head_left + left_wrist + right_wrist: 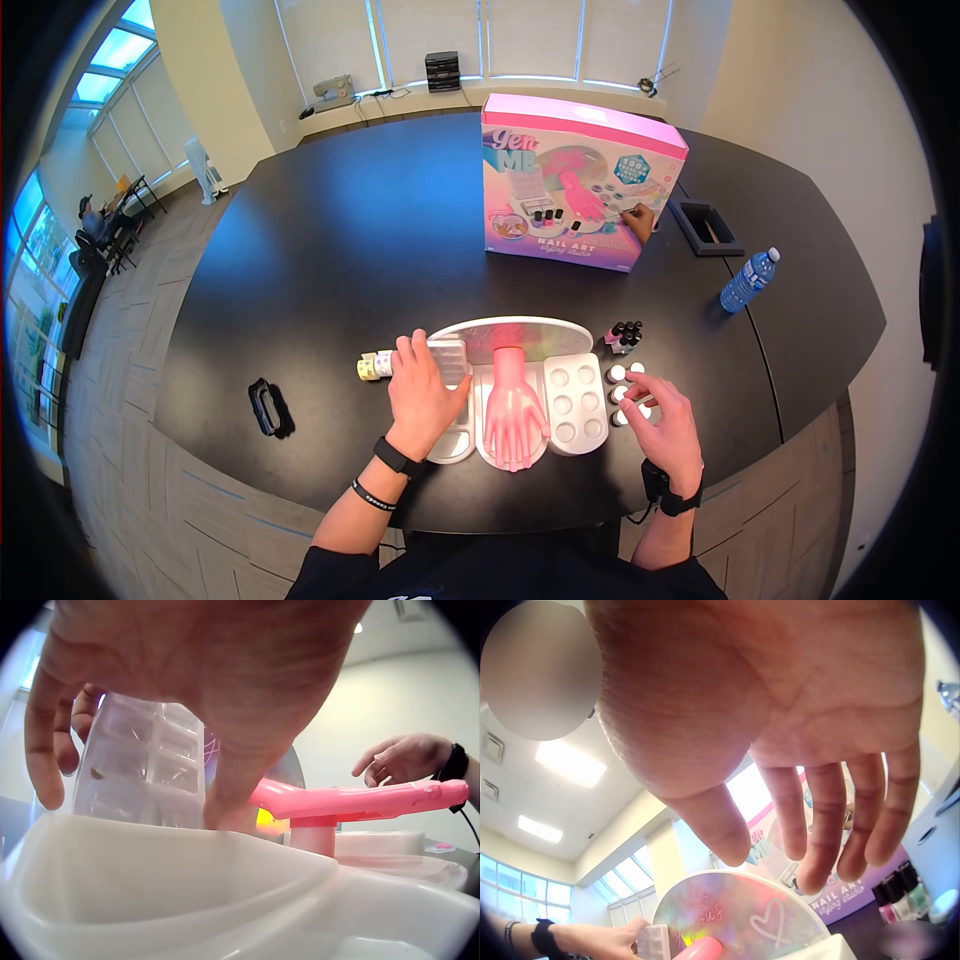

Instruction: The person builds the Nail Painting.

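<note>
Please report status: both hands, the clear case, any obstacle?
Left hand holds clear case. Right hand empty, near white-topped pots. Possible obstacle: pink model hand, between both hands.

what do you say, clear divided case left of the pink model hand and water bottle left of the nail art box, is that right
Not quite: the water bottle is to the right of the nail art box, not the left, as the head view shows. The rest holds: the clear divided case is left of the pink model hand.

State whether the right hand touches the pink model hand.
No; the right hand is by the white-lidded pots, apart from the pink model hand.
</note>
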{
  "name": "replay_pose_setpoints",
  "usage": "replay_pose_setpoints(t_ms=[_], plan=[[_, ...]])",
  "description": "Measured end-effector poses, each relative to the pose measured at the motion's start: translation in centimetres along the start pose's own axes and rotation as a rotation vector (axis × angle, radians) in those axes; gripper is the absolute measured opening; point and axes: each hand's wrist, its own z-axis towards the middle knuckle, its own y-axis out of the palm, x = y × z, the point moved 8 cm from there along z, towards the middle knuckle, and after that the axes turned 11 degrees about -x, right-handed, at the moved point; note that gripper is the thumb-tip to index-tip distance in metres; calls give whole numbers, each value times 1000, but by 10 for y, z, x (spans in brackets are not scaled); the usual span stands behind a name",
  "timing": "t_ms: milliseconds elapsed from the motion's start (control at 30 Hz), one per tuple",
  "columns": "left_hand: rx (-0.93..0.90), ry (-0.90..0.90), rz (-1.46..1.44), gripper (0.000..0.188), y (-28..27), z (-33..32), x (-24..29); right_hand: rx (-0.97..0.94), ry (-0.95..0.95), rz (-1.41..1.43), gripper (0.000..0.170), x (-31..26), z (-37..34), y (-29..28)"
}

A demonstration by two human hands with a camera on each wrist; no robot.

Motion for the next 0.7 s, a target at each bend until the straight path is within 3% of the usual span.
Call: replay_pose_setpoints(t_ms=[200,367,500,700], plan=[[-27,-19,60,92,-2,-1,-3,-3,-3,-7,40,-2,1,1],[-11,-7,117,108,-16,-4,0,-9,-4,-4,39,-2,2,2],[-7,-5,119,110,-35,-4,-14,-3,-2,-9,38,1,1,1],[-87,-62,27,91,-65,-4,-66,26,22,4,34,4,0,-5]])
